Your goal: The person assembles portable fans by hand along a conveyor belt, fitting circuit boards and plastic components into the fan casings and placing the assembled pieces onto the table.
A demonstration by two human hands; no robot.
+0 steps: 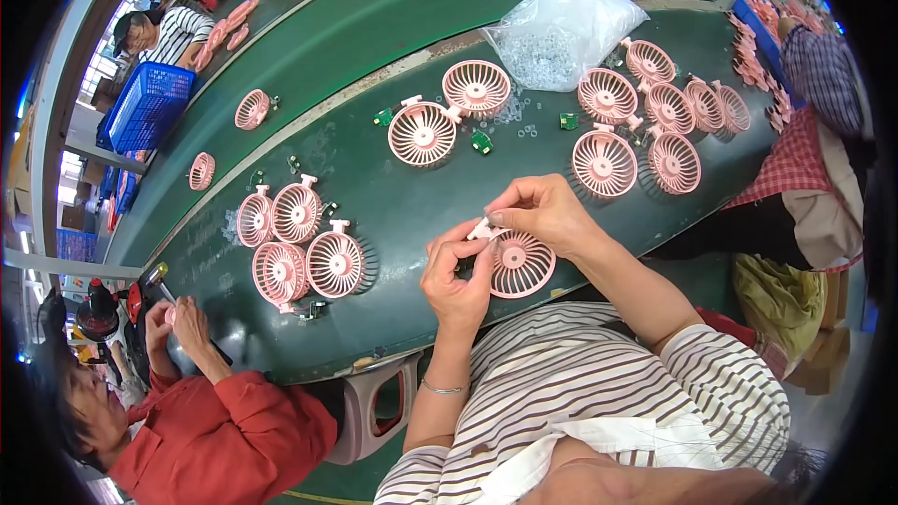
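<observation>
In front of me a pink round fan housing [524,266] with slotted ribs lies against the near part of the table. My left hand [456,279] is closed on its short neck, thumb and fingers pinched around it. From the other side, my right hand [554,215] pinches the tip of the same neck. Something small and dark shows beside my left fingers, too hidden to name. The fingertips of both hands nearly meet at the neck, so any small part between them is covered.
More pink fan housings [423,134] stand in groups across the green table [421,224], with small green circuit boards [482,142] beside them. A clear plastic bag [566,33] of small transparent pieces lies at the back. Co-workers sit left, including one in red [215,440].
</observation>
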